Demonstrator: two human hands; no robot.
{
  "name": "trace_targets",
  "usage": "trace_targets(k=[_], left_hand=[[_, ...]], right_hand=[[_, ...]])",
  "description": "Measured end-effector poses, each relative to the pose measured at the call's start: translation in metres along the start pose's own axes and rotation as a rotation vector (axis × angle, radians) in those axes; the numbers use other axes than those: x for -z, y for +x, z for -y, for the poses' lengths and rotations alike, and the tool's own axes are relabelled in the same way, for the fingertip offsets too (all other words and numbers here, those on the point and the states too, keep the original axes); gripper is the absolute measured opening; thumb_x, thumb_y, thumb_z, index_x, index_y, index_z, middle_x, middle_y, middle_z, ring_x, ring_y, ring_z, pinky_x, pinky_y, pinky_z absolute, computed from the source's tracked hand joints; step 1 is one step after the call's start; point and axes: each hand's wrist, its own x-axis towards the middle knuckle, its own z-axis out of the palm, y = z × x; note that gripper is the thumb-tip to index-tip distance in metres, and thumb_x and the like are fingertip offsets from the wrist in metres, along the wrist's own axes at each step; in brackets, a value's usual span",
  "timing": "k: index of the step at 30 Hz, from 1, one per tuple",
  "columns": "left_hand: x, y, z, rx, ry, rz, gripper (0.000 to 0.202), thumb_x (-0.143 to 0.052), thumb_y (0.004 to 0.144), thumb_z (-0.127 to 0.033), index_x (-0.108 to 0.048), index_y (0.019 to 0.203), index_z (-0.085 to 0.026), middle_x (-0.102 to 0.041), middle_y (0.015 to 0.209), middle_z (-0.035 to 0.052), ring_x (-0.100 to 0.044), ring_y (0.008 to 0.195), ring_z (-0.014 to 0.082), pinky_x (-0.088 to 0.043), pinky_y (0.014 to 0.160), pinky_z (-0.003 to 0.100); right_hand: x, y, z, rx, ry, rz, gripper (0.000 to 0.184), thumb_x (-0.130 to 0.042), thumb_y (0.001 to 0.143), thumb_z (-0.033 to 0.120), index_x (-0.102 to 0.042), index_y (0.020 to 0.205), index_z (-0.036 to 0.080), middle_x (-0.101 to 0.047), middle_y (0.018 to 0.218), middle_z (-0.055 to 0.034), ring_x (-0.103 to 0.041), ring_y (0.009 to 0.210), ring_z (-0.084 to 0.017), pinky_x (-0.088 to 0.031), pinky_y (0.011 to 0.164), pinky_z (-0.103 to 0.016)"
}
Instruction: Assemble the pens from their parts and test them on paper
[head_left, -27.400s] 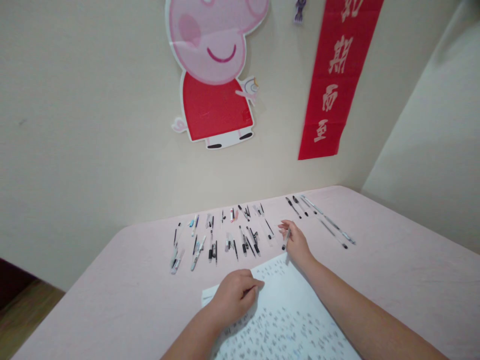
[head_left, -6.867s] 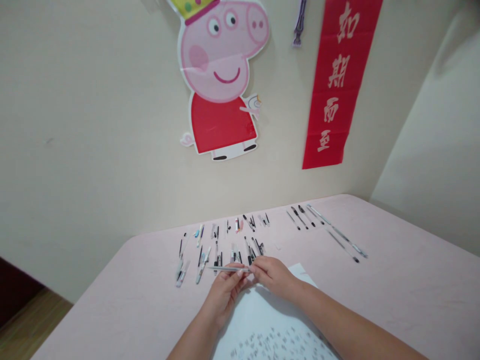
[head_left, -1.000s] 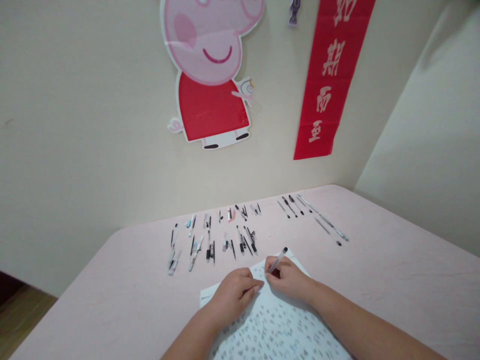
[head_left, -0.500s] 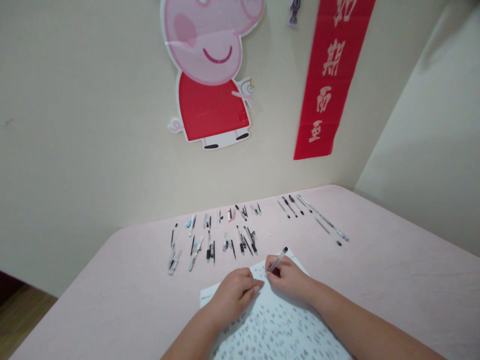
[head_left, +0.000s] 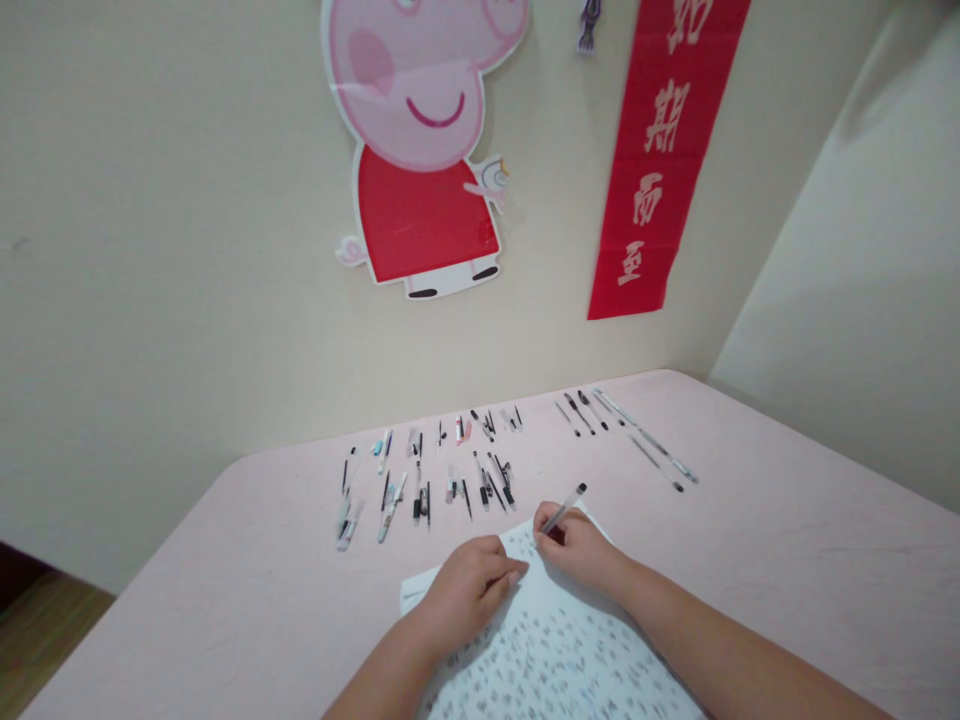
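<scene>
My right hand (head_left: 576,548) is closed round a clear pen with a black end (head_left: 564,507), its tip at the top edge of a white sheet covered in small written marks (head_left: 555,650). The pen's back end points up and to the right. My left hand (head_left: 466,588) lies on the sheet's upper left part with its fingers curled loosely, pressing the paper down. Nothing shows inside it. Just beyond both hands lie several pens and pen parts in two rows (head_left: 427,475).
A pink table (head_left: 787,540) stands against a cream wall. Several long pens and refills (head_left: 630,435) lie at the far right. A cartoon pig cut-out (head_left: 427,150) and a red banner with characters (head_left: 660,160) hang on the wall.
My right hand has shifted slightly up and right with the pen, whose back end now leans further to the right. The left hand has stayed in place.
</scene>
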Motion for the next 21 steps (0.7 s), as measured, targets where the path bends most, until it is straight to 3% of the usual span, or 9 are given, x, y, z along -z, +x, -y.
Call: trace_targets(k=[3,7,11,17,21], left_hand=[[0.001,0.0,-0.001,-0.004,0.008,0.002,0.037,-0.036,0.094,-0.034,-0.071,0.095,-0.021,-0.056,0.078,0.0038,-0.054,0.078,0.0162,-0.038,0.07,0.026],[0.001,0.0,-0.002,-0.003,0.014,0.002,0.039,-0.036,0.095,-0.036,-0.071,0.091,-0.02,-0.055,0.076,0.0038,-0.054,0.077,0.0162,-0.038,0.069,0.025],[0.0,0.0,0.0,0.0,0.01,-0.005,0.038,-0.036,0.095,-0.035,-0.07,0.092,-0.02,-0.056,0.077,0.0042,-0.054,0.078,0.0166,-0.039,0.07,0.025],[-0.002,0.0,0.001,-0.003,0.022,-0.016,0.039,-0.035,0.095,-0.036,-0.07,0.09,-0.02,-0.056,0.076,0.0039,-0.054,0.077,0.0162,-0.038,0.07,0.025],[-0.001,0.001,0.001,-0.007,0.021,-0.008,0.042,-0.033,0.095,-0.038,-0.07,0.086,-0.019,-0.055,0.074,0.004,-0.054,0.077,0.0164,-0.038,0.07,0.026]], right_hand=[[0.002,0.003,-0.003,0.002,0.081,-0.076,0.011,-0.05,0.077,0.024,-0.058,0.074,0.018,-0.049,0.059,0.003,-0.046,0.056,-0.012,-0.035,0.053,-0.023],[0.006,0.008,-0.008,-0.01,0.215,-0.104,0.033,-0.045,0.086,0.04,-0.061,0.099,0.015,-0.053,0.06,0.001,-0.049,0.054,-0.013,-0.04,0.053,-0.025],[0.006,0.012,-0.013,-0.012,0.282,-0.084,0.039,-0.043,0.087,0.047,-0.058,0.102,0.014,-0.057,0.062,-0.0009,-0.047,0.048,-0.011,-0.04,0.049,-0.024],[0.005,0.017,-0.019,0.013,0.253,-0.144,0.03,-0.041,0.088,0.04,-0.054,0.104,0.017,-0.062,0.077,-0.005,-0.056,0.061,-0.014,-0.045,0.057,-0.027],[0.003,0.026,-0.029,0.073,0.108,-0.303,0.025,-0.045,0.083,0.026,-0.055,0.105,0.019,-0.064,0.09,-0.0075,-0.061,0.084,-0.019,-0.048,0.077,-0.035]])
